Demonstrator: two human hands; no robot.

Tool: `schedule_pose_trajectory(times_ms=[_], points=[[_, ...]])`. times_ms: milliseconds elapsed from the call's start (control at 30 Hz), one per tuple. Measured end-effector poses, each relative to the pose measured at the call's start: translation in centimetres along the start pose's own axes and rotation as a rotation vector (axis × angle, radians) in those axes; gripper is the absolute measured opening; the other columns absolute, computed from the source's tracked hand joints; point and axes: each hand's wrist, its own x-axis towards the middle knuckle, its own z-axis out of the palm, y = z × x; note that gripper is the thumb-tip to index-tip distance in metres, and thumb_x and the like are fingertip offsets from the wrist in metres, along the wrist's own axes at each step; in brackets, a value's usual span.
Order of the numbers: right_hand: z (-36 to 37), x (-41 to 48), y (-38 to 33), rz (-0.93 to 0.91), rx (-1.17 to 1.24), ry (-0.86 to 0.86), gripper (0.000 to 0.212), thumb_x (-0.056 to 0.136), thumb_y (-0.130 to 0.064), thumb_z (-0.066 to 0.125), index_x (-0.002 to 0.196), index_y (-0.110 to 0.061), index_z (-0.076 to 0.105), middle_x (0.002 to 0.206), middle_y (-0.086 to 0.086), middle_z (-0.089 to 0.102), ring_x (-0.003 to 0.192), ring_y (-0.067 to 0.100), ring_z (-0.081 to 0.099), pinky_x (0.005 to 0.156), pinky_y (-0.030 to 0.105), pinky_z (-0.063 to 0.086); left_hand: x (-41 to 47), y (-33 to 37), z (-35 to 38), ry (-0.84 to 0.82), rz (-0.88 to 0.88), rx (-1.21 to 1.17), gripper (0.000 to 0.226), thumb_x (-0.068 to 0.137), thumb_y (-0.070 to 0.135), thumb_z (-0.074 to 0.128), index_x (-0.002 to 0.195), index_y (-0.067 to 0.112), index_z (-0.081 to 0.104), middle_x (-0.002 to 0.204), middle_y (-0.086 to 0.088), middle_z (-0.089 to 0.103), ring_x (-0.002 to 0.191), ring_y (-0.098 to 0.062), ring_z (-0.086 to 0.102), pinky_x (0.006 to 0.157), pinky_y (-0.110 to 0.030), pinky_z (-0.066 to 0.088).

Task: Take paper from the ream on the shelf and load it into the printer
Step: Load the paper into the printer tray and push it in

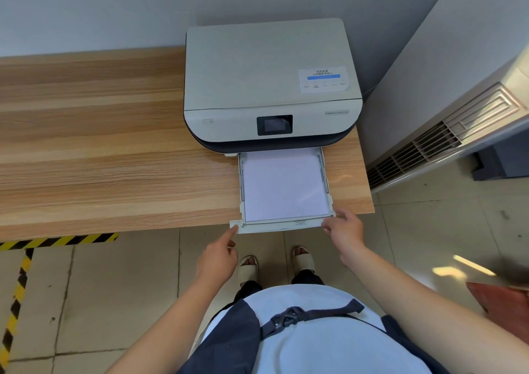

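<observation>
A grey-white printer (269, 87) stands on the right end of a wooden table (100, 144). Its paper tray (274, 226) is pulled out over the table's front edge, and a stack of white paper (283, 187) lies flat inside. My left hand (219, 259) points its index finger at the tray's front left corner, touching it. My right hand (343, 232) rests its fingertips on the tray's front right corner. Neither hand holds anything. The ream and the shelf are out of view.
A grey wall runs behind the table. A white unit with a vent grille (446, 138) stands at the right. Yellow-black tape (57, 240) marks the tiled floor below the table's left part. My feet in slippers (249, 267) are under the tray.
</observation>
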Motion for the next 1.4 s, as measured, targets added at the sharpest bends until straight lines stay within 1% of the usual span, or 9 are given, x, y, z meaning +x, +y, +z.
schedule_pose_trajectory(times_ms=[67, 133, 200, 333, 467, 600, 833, 1100, 1400], points=[[-0.9, -1.0, 1.3, -0.163, -0.199, -0.032, 0.042, 0.092, -0.001, 0.056, 0.133, -0.010, 0.053, 0.130, 0.013, 0.059, 0.114, 0.025, 0.057, 0.092, 0.033, 0.047, -0.1, 0.3, 0.3, 0.025, 0.009, -0.035, 0.056, 0.094, 0.012, 0.049, 0.147, 0.029, 0.045, 0.113, 0.001, 0.067, 0.091, -0.017, 0.061, 0.070, -0.026, 0.044], [-1.9, -1.3, 2.9, -0.390, -0.524, -0.112, 0.041, 0.094, -0.008, 0.055, 0.135, -0.012, 0.053, 0.142, 0.007, 0.051, 0.130, 0.022, 0.046, 0.107, 0.034, 0.038, -0.4, 0.9, 0.5, 0.110, 0.095, 0.065, 0.052, 0.092, 0.010, 0.050, 0.143, 0.021, 0.052, 0.112, -0.003, 0.062, 0.103, -0.020, 0.053, 0.077, -0.028, 0.044], [-2.4, -1.0, 3.7, -0.561, -0.842, -0.157, 0.047, 0.096, -0.014, 0.053, 0.142, -0.014, 0.045, 0.150, 0.004, 0.042, 0.141, 0.021, 0.032, 0.117, 0.037, 0.024, -0.7, 2.0, 0.7, 0.170, 0.215, 0.197, 0.052, 0.090, 0.010, 0.052, 0.141, 0.021, 0.053, 0.122, -0.006, 0.056, 0.113, -0.023, 0.046, 0.084, -0.031, 0.046], [-1.9, -0.3, 3.5, -0.632, -1.211, -0.192, 0.060, 0.094, -0.023, 0.049, 0.151, -0.017, 0.028, 0.158, 0.001, 0.029, 0.147, 0.019, 0.018, 0.118, 0.040, 0.016, -0.5, 4.5, 1.5, 0.043, 0.275, 0.449, 0.067, 0.089, 0.021, 0.049, 0.153, 0.032, 0.031, 0.147, -0.007, 0.039, 0.131, -0.027, 0.036, 0.106, -0.036, 0.033], [-1.5, -0.2, 3.3, -0.642, -1.273, -0.181, 0.063, 0.092, -0.024, 0.049, 0.151, -0.018, 0.027, 0.156, 0.002, 0.031, 0.144, 0.021, 0.021, 0.116, 0.041, 0.020, 0.1, 5.5, 2.4, -0.015, 0.237, 0.546, 0.072, 0.090, 0.024, 0.050, 0.154, 0.037, 0.020, 0.148, -0.008, 0.035, 0.134, -0.029, 0.033, 0.108, -0.039, 0.029], [-2.0, 0.2, 3.2, -0.653, -1.232, -0.190, 0.064, 0.092, -0.022, 0.047, 0.152, -0.022, 0.026, 0.154, -0.001, 0.035, 0.142, 0.020, 0.025, 0.115, 0.042, 0.022, 0.3, 5.5, 2.7, -0.016, 0.220, 0.546, 0.073, 0.090, 0.026, 0.050, 0.154, 0.038, 0.018, 0.149, -0.007, 0.035, 0.136, -0.029, 0.032, 0.109, -0.039, 0.028], [-1.4, 0.4, 2.8, -0.637, -1.261, -0.196, 0.061, 0.092, -0.021, 0.045, 0.150, -0.017, 0.027, 0.152, 0.002, 0.035, 0.139, 0.023, 0.027, 0.113, 0.042, 0.026, 0.2, 5.7, 2.9, 0.005, 0.215, 0.562, 0.075, 0.090, 0.028, 0.050, 0.155, 0.036, 0.015, 0.147, -0.008, 0.037, 0.135, -0.029, 0.033, 0.110, -0.040, 0.027], [-1.6, -0.1, 4.0, -0.628, -1.375, -0.198, 0.075, 0.093, -0.025, 0.044, 0.154, -0.009, 0.005, 0.159, 0.008, 0.018, 0.146, 0.025, 0.013, 0.116, 0.042, 0.023, -0.4, 5.5, 3.4, 0.047, 0.185, 0.530, 0.074, 0.088, 0.029, 0.051, 0.155, 0.027, 0.019, 0.152, -0.008, 0.034, 0.138, -0.028, 0.032, 0.115, -0.041, 0.022], [-1.8, -0.2, 3.4, -0.584, -1.358, -0.201, 0.075, 0.093, -0.028, 0.047, 0.155, -0.014, 0.007, 0.160, 0.003, 0.017, 0.146, 0.022, 0.014, 0.113, 0.045, 0.027, -0.6, 4.7, 3.0, 0.069, 0.158, 0.488, 0.074, 0.087, 0.028, 0.050, 0.155, 0.026, 0.021, 0.154, -0.005, 0.034, 0.139, -0.025, 0.032, 0.114, -0.039, 0.022]])
